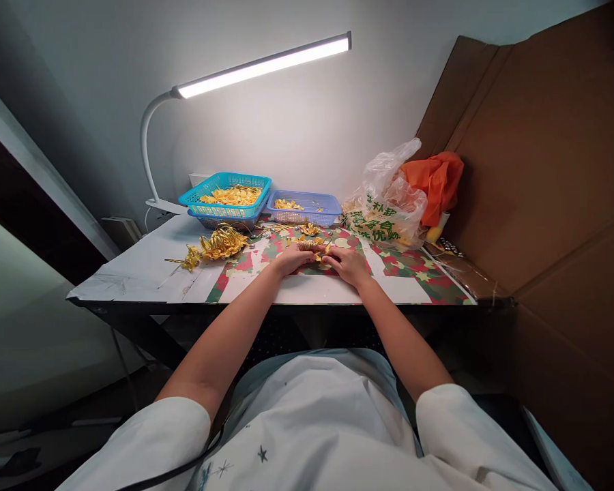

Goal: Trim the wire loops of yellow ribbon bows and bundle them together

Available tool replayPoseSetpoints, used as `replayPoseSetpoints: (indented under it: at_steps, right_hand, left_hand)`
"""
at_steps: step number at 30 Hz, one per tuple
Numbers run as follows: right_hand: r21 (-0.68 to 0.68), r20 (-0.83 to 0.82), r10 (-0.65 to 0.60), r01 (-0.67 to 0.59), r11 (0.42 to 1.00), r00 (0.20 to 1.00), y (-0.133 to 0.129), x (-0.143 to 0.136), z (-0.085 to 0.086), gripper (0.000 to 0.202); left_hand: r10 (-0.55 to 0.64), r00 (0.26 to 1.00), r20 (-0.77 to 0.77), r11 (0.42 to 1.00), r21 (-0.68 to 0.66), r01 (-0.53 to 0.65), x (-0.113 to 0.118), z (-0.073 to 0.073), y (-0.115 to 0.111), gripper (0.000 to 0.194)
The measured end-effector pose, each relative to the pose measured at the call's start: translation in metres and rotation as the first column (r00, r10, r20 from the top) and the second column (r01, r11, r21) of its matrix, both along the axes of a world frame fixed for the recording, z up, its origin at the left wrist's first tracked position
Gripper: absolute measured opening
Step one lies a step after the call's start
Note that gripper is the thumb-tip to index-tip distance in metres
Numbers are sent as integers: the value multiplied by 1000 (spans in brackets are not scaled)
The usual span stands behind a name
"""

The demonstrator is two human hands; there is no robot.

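My left hand and my right hand meet over the front middle of the table. Their fingers are closed on a small gold leaf-and-wire ornament, partly hidden behind the fingertips. Thin gold wires stick up from it near my right fingers. Just beyond lies another gold flower piece. To the left rests a larger bunch of gold flower ornaments, with a smaller gold flower at its near end.
A turquoise basket of gold pieces sits stacked at back left, beside a lilac basket with fewer pieces. A plastic bag and orange cloth stand at right, by a tall cardboard sheet. A lamp hangs above.
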State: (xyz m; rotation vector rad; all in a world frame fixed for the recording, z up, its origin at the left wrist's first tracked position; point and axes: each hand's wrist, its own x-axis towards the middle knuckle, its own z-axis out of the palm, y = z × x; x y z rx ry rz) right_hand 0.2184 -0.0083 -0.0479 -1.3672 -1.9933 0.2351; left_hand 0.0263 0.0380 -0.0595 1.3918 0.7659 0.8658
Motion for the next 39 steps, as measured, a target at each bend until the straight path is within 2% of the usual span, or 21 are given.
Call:
replayPoseSetpoints:
  at_steps: [3,8,13,18,22,26,30,34,36,39]
  right_hand:
    - [-15,-139,-48,46,999,989,4,4,-2,27]
    - [-52,-388,-103,90,995,916,15,2,-7,44]
    - [-80,-487,-36,-4,997,873,30,-18,-8,39]
    - [-67,-589,-32,-9,998,807,41,-36,-1,38]
    - [-77,-619,-23,-32,996,785,46,-46,5,38]
    - [-92,-600,-39,-21,996,799,56,-41,26,32]
    - [-103,-538,-76,24,994,839,74,-18,68,24]
    - [-145,-432,-117,59,988,894,89,2,105,20]
    - [-159,-387,-141,85,984,911,92,6,114,19]
    - [-171,-335,-167,114,979,927,92,6,119,17]
  left_hand:
    - [21,1000,-11,999,27,-20,0,2,-2,35]
    - [72,997,-9,993,91,-71,3,4,-6,31]
    - [116,992,49,985,119,-121,6,5,-6,33]
    - [203,975,87,971,113,-212,3,8,-4,35]
    - [226,970,90,970,71,-233,4,10,-5,33]
    - [255,956,142,966,4,-259,4,12,-6,33]
    - [289,929,232,957,-97,-274,0,19,-6,31]
    - [344,880,326,937,-177,-301,-6,27,-6,36]
    - [391,854,344,918,-212,-335,-8,28,-5,33]
    - [458,827,325,885,-257,-389,-9,27,-2,34]
